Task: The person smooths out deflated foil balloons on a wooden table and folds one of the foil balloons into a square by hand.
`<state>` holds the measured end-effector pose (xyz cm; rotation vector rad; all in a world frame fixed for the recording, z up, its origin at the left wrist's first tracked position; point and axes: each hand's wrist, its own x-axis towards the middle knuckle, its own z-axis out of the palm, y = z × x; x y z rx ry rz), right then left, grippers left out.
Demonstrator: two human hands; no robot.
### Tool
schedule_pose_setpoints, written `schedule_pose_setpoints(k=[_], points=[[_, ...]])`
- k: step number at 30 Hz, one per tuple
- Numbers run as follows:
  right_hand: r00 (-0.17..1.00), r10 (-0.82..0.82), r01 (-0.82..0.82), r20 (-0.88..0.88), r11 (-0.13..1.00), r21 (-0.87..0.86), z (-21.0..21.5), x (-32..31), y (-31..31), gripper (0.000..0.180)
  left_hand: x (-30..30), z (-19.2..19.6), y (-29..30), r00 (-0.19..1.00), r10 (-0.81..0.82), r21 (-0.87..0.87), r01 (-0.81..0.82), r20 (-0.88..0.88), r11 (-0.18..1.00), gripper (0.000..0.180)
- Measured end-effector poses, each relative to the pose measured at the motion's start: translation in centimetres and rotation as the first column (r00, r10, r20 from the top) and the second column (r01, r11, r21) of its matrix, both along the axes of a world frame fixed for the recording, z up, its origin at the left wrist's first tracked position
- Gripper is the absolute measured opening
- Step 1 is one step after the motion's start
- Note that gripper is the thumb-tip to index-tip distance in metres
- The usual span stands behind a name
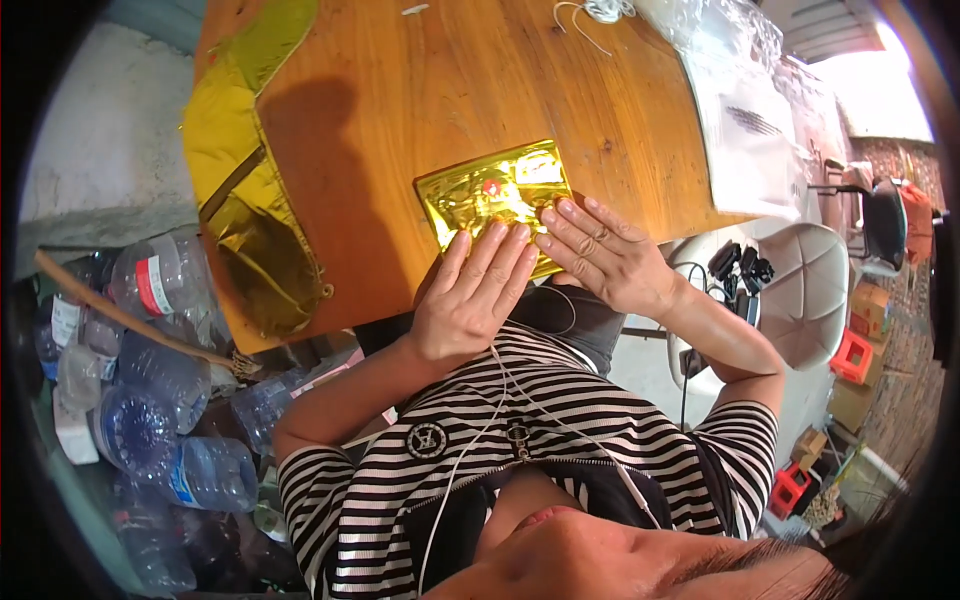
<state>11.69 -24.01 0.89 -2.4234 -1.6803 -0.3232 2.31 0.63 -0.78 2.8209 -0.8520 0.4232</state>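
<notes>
A flat rectangular packet in shiny gold foil (465,205) lies on the wooden table near its front edge, slightly tilted to my view. A small red mark shows on its top. My left hand (468,300) rests flat along the near edge of the packet, fingers stretched out and fingertips on the foil. On the near right corner, my right hand (612,258) lies with straight fingers pointing up and left. Both hands are open, and neither grips anything. The near part of the packet is hidden under my fingers.
Yellow and gold sheet material (235,170) drapes over the table's left edge. Clear plastic sheets (745,130) cover the right side, and white string (605,10) lies at the back. Large plastic bottles (135,425) crowd the floor at left. A pale chair (800,290) holding black devices stands at right.
</notes>
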Motion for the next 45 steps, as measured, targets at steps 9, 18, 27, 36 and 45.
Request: schedule_pose_setpoints(k=[9, 18, 27, 36, 45], points=[[1.0, 0.021, -0.023, -0.021, 0.995, -0.101, 1.7, 0.4, 0.3, 0.062, -0.3, 0.1, 0.0, 1.0, 0.021, -0.073, -0.021, 0.002, 0.997, 0.052], [0.943, -0.329, 0.33, -0.046, 0.914, 0.236, 1.2, -0.5, -4.5, 0.05, -0.3, -0.2, -0.3, 0.999, 0.042, -0.078, -0.039, 0.03, 0.996, 0.047], [0.981, -0.184, 0.164, 0.058, 0.953, 0.253, -0.9, -2.6, -2.9, 0.041, 0.3, -0.1, -0.5, 1.0, 0.027, -0.03, -0.026, 0.017, 0.999, 0.044], [0.967, -0.162, 0.233, -0.196, 0.872, 0.43, 0.0, -1.2, -2.0, 0.035, 0.0, -0.7, -0.7, 0.998, 0.052, 0.067, -0.054, 0.033, 0.996, 0.039], [0.967, -0.166, 0.223, -0.195, 0.919, 0.325, -0.7, -0.1, -3.2, 0.047, 0.0, -0.8, -0.8, 0.997, 0.039, 0.058, -0.043, 0.067, 0.997, 0.039]])
